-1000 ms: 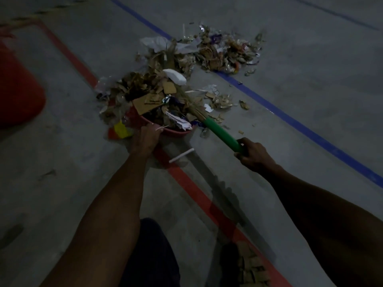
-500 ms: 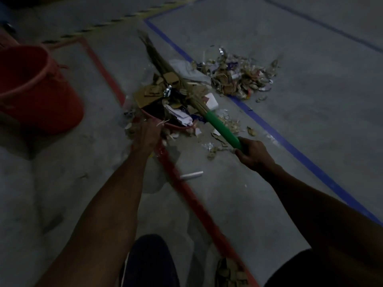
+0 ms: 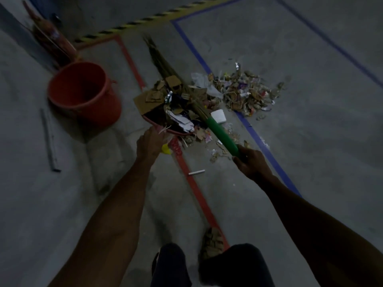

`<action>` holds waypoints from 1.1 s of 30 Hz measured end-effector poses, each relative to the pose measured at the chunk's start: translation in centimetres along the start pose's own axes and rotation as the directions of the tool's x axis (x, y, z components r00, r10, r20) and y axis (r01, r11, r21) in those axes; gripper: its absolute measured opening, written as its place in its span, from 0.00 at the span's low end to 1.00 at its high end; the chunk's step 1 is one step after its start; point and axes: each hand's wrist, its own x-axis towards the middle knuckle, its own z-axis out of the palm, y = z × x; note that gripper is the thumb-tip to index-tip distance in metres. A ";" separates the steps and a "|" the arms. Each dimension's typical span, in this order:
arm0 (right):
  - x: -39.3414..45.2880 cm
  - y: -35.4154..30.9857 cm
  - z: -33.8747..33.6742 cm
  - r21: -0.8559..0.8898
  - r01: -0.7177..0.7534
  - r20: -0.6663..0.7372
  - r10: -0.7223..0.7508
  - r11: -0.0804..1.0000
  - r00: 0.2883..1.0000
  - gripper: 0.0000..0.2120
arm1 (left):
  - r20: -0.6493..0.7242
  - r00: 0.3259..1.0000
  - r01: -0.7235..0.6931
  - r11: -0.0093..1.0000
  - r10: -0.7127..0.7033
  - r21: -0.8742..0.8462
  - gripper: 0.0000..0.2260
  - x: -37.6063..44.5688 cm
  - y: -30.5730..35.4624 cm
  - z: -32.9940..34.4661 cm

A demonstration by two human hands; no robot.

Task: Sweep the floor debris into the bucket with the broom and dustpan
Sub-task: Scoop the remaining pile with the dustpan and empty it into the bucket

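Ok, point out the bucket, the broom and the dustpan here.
bucket (image 3: 97,112), head view, on its orange outer wall.
broom (image 3: 222,134), head view, on its green handle.
dustpan (image 3: 152,119), head view, on its red near rim.

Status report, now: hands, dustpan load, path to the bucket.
Left hand grips loaded dustpan; right hand grips broom, bristles pinning the load. Bucket upright, open, to the left. More debris on floor. Nothing seen between dustpan and bucket.

Loaded dustpan (image 3: 157,121) – beside orange bucket (image 3: 83,94)
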 end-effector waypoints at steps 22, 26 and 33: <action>6.1 -27.6 -6.8 0.057 0.154 0.111 -0.160 0.986 0.981 0.16 | -0.175 0.962 0.200 0.977 -0.209 -0.068 0.23 -0.5 -10.2 -24.4; 10.9 -31.3 -5.5 0.051 0.148 0.146 -0.154 0.988 0.977 0.16 | -0.168 0.960 0.214 0.973 -0.226 -0.086 0.21 3.7 -13.0 -26.7; 20.1 -36.3 -3.6 -0.009 0.257 0.110 -0.254 0.966 0.961 0.18 | -0.177 0.941 0.273 0.956 -0.288 -0.103 0.21 11.9 -17.9 -29.2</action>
